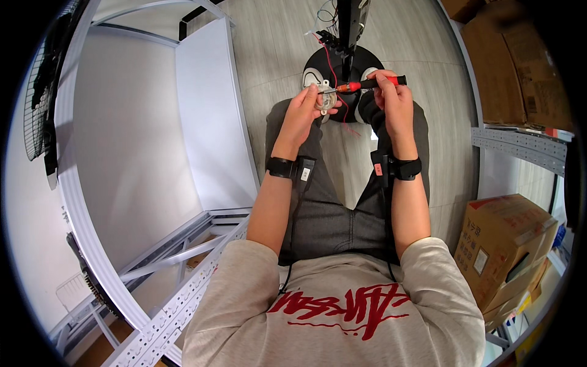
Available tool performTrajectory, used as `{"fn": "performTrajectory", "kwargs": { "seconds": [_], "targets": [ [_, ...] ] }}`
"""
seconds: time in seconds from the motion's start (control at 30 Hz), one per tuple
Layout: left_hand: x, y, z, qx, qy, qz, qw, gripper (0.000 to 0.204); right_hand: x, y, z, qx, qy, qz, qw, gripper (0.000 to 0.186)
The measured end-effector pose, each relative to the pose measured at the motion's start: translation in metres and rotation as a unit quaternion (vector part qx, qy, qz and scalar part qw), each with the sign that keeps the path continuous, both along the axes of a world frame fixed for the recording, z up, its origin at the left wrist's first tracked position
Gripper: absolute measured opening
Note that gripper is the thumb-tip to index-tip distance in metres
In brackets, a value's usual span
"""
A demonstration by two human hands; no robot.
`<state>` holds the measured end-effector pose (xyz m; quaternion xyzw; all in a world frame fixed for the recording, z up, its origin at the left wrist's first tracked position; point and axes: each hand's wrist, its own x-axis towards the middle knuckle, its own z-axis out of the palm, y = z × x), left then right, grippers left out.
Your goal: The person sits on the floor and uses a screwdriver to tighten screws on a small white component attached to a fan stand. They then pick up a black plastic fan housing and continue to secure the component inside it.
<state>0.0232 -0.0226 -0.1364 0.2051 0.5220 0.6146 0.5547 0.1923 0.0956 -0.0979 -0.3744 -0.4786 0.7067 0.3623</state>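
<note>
My left hand (298,117) is closed around a small round pale part (326,100) with little tabs on its rim, held above my knees. My right hand (394,103) grips a screwdriver (365,84) with a red and black handle. Its shaft points left, and the tip lies over the round part near my left thumb; whether it sits in a screw is too small to tell. Red wire (329,58) runs down from a black upright pole (347,27) and passes beside the part. The pole stands on a round black base (314,56) between my feet.
A white panel (214,116) in a metal frame stands at my left, with a black wire grille (38,116) beyond it. Cardboard boxes (498,61) sit on a metal shelf (520,147) at my right. Another carton (498,244) stands nearer me.
</note>
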Motion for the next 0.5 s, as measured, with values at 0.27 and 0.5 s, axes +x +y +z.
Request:
{"fn": "performTrajectory", "kwargs": {
  "seconds": [0.27,0.5],
  "targets": [
    [0.0007,0.0005,0.0026,0.016,-0.036,0.007,0.999,0.049,-0.0036,-0.0035,-0.0074,-0.033,0.030,-0.019,0.999,0.023],
    [-0.0024,-0.0009,0.0007,0.032,-0.068,0.016,0.997,0.041,-0.0024,-0.0031,-0.0106,-0.030,0.038,-0.022,0.999,0.022]
  ]
}}
